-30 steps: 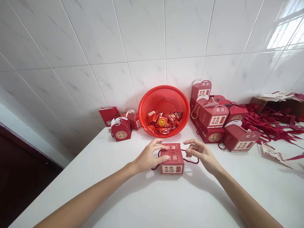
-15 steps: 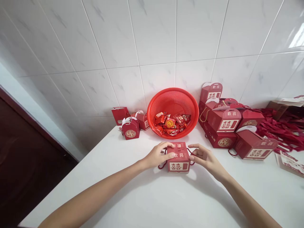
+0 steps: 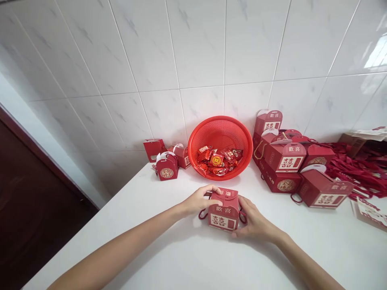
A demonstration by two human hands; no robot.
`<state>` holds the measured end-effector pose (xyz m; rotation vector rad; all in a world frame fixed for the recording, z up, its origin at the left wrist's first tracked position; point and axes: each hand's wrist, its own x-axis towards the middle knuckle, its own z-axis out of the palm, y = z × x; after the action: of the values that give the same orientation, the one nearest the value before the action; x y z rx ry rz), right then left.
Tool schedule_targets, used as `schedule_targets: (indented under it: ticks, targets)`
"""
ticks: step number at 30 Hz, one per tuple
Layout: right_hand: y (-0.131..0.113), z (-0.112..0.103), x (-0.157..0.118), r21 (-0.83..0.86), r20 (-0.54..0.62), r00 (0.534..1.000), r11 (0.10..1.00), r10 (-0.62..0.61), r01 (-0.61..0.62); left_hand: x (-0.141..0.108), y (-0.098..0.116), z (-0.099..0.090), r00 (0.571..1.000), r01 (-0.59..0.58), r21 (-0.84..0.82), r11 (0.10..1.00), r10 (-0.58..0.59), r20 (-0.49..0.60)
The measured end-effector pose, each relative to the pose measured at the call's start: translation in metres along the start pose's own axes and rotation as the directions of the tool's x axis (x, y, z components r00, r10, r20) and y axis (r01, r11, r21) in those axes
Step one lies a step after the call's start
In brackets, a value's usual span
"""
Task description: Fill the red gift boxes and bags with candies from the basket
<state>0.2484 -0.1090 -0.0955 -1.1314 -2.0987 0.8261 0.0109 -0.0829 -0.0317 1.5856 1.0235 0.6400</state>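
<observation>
A red gift box [image 3: 223, 221] with white characters and dark red cord loops at its sides stands on the white table [image 3: 169, 257]. My left hand [image 3: 197, 202] grips its top from the left, thumb on the front flap and fingers towards the back. Against the right side lies my right hand [image 3: 256, 222], its thumb by the lower front corner and its fingers along the side, so the box sits between both hands. One cord loop [image 3: 242, 216] hangs by the right palm. Just behind is a red plastic basket [image 3: 220, 121] holding several wrapped sweets [image 3: 217, 160].
To the right stands a stack of red gift boxes [image 3: 290, 161], with one box [image 3: 326, 191] at its front. Red cords [image 3: 341, 165] lie in a heap further right. Small boxes [image 3: 167, 169] stand left of the basket. A tiled wall [image 3: 199, 52] closes off the back.
My right hand has moved from the right cord to the box's side and lower front corner. The front flap now hangs lower over the front, and the box is slightly turned.
</observation>
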Motion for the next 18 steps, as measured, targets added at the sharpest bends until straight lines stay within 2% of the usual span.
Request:
schedule_targets:
  ticks: [2,6,9,11,13,15,18]
  targets:
    - [-0.004,-0.001,0.0,0.069,0.0,1.0,0.997,0.019,-0.019,-0.001,0.002,-0.002,0.999,-0.045,0.028,0.999,0.045,0.015]
    - [-0.011,-0.013,0.001,0.328,0.006,1.0,0.945,0.014,-0.015,0.001,0.004,-0.006,0.991,-0.129,0.005,0.992,0.129,0.028]
    - [-0.012,-0.027,0.0,0.489,-0.086,0.996,0.872,0.023,0.022,0.002,0.003,-0.006,0.98,-0.181,0.002,0.984,0.18,-0.081]
    - [-0.012,-0.036,-0.002,0.554,-0.168,0.982,0.832,0.089,0.02,0.002,0.001,-0.004,0.95,-0.257,0.063,0.964,0.264,-0.167]
    - [-0.012,-0.042,-0.004,0.549,-0.26,0.953,0.836,0.154,0.015,0.0,0.001,-0.001,0.895,-0.351,0.18,0.919,0.386,-0.224]
    - [-0.014,-0.047,-0.006,0.47,-0.344,0.923,0.882,0.173,0.011,-0.001,0.001,0.003,0.863,-0.407,0.269,0.873,0.463,-0.2]
    - [-0.016,-0.049,-0.006,0.341,-0.398,0.908,0.94,0.132,0.013,0.0,0.001,0.01,0.897,-0.409,0.277,0.869,0.439,-0.055]
